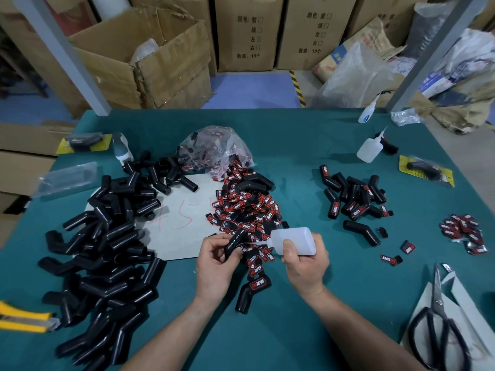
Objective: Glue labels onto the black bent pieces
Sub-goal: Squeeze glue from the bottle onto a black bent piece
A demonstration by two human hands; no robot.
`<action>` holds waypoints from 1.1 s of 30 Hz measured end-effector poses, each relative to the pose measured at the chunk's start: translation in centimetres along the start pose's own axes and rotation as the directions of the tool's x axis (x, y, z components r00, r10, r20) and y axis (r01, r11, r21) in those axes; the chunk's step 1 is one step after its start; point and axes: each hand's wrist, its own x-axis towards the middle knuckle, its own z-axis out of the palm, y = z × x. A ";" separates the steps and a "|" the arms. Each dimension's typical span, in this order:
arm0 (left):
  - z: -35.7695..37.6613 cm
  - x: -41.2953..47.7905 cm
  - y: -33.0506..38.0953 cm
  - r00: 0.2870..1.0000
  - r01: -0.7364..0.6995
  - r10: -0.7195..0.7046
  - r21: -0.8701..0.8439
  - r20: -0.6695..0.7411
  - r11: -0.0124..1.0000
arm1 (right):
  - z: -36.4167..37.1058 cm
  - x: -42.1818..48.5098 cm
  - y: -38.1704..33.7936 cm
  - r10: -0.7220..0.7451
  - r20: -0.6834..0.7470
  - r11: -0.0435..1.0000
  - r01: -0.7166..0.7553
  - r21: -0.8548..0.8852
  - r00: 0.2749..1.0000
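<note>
**Glue Application: Piece Presented to Nozzle**

**Location.** The piece [234, 242] in work is held clear of the tabletop [294, 311]. It sits at the 6 o'clock end of the label heap [246, 207].

**Left grip** [214, 261]. Fingers and thumb are curled round the piece. This hold leaves the face turned toward the nozzle bare; that face is judged to be the label seat.

**Right grip** [305, 266]. It is wrapped round the bottle [294, 241], with the thumb laid across the soft wall. The hold suits squeezing out a small, controlled bead.

**Orientation.**
- The long axis of the piece runs from 7 o'clock to 1 o'clock, upper end toward the heap. The fingers hide its bend.
- The bottle lies almost level, base at 3 o'clock and nozzle pointing to 9 o'clock.
- The nozzle tip is at or just beside the piece. Contact cannot be confirmed.

**Layout.**
- Blank stock [107, 250] lies at 9 o'clock of the hands, on the left grip's side.
- The labelled lot [353, 196] lies at 2 o'clock, on the right grip's side.
- The labels lie between the two, so the work is judged to flow from left to right.
- One labelled piece [253, 290] lies at 6 o'clock, just below the hands.
</note>
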 end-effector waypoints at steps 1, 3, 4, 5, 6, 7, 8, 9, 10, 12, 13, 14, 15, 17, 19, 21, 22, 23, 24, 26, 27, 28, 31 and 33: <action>0.0 0.0 0.0 1.000 0.002 -0.002 0.003 -0.003 1.000 | -0.1 0.2 0.0 -0.002 -0.011 1.000 0.002 0.001 1.000; 0.0 0.0 0.0 1.000 0.010 -0.010 0.008 -0.005 1.000 | -0.2 0.7 0.1 0.006 -0.036 1.000 -0.006 0.002 0.999; 0.0 0.0 0.0 1.000 0.014 -0.013 0.008 -0.006 1.000 | -0.3 0.8 0.2 0.011 -0.043 1.000 -0.011 0.001 0.999; 0.0 0.0 0.0 1.000 0.016 -0.016 0.008 -0.008 1.000 | -0.3 0.9 0.2 0.018 -0.043 1.000 -0.017 0.004 0.999; 0.0 -0.1 0.1 1.000 0.017 -0.017 0.007 -0.010 1.000 | -0.3 0.8 0.3 0.023 -0.035 1.000 -0.022 0.008 0.999; 0.0 -0.1 0.1 1.000 0.017 -0.017 0.006 -0.011 1.000 | -0.3 0.7 0.3 0.023 -0.022 1.000 -0.023 0.014 0.999; 0.0 -0.1 0.1 1.000 0.016 -0.015 0.006 -0.011 1.000 | -0.3 0.6 0.2 0.024 -0.010 0.999 -0.023 0.023 1.000; 0.0 -0.1 0.1 1.000 0.014 -0.014 0.005 -0.010 1.000 | -0.3 0.5 0.2 0.026 -0.003 0.999 -0.026 0.038 1.000; 0.0 -0.1 0.2 1.000 0.014 -0.014 0.004 -0.007 1.000 | -0.4 0.5 0.1 0.032 0.000 0.998 -0.032 0.055 0.999; 0.0 -0.1 0.2 1.000 0.012 -0.012 0.008 -0.002 1.000 | -0.4 0.6 0.2 0.038 -0.003 0.997 -0.038 0.060 0.999; 0.0 -0.1 0.2 1.000 0.009 -0.009 0.011 -0.003 1.000 | -0.4 0.7 0.2 0.038 -0.005 0.998 -0.037 0.052 0.999; 0.0 -0.1 0.2 1.000 0.009 -0.009 0.012 -0.004 1.000 | -0.3 0.6 0.1 0.041 -0.002 0.998 -0.040 0.052 0.999; 0.1 -0.1 0.2 1.000 0.011 -0.011 0.009 -0.003 1.000 | -0.3 0.5 0.0 0.045 0.007 0.997 -0.045 0.060 0.999; 0.1 -0.1 0.3 1.000 0.011 -0.011 0.003 0.000 1.000 | -0.2 0.3 -0.3 0.058 0.021 0.994 -0.060 0.095 0.998; 0.0 -0.1 0.3 1.000 0.011 -0.011 -0.006 0.001 1.000 | -0.2 0.4 -0.8 0.076 0.004 0.983 -0.076 0.167 0.997; 0.0 -0.1 0.4 1.000 0.010 -0.010 -0.012 -0.001 1.000 | -0.3 1.3 -0.5 0.092 -0.047 0.964 -0.077 0.256 0.995; 0.0 -0.1 0.4 1.000 0.003 -0.003 -0.011 -0.005 1.000 | -0.4 2.0 -0.3 0.111 -0.054 0.953 -0.091 0.288 0.992; 0.0 -0.1 0.4 1.000 -0.007 0.007 -0.007 -0.010 1.000 | -0.6 2.7 0.0 0.131 -0.040 0.946 -0.113 0.305 0.991; 0.0 -0.1 0.4 1.000 -0.014 0.014 -0.004 -0.015 1.000 | -0.8 3.5 0.2 0.147 -0.011 0.945 -0.137 0.298 0.989; -0.1 0.0 0.5 1.000 -0.017 0.017 -0.004 -0.015 1.000 | -1.1 4.6 0.8 0.150 0.063 0.972 -0.159 0.172 0.987; -0.2 0.0 0.4 1.000 -0.014 0.014 -0.002 -0.011 1.000 | -1.1 5.0 1.3 0.146 0.110 0.985 -0.154 0.074 0.983; -0.3 0.0 0.4 1.000 -0.011 0.011 0.002 -0.007 1.000 | -1.1 5.3 1.8 0.149 0.155 0.989 -0.150 -0.005 0.977; -0.5 0.1 0.4 1.000 -0.001 0.001 0.000 -0.006 1.000 | -1.0 6.1 3.1 0.060 0.241 0.982 -0.013 -0.191 0.969; -0.6 0.2 0.4 1.000 0.006 -0.006 -0.018 -0.013 1.000 | -1.1 6.4 4.0 0.043 0.265 0.960 0.033 -0.278 0.963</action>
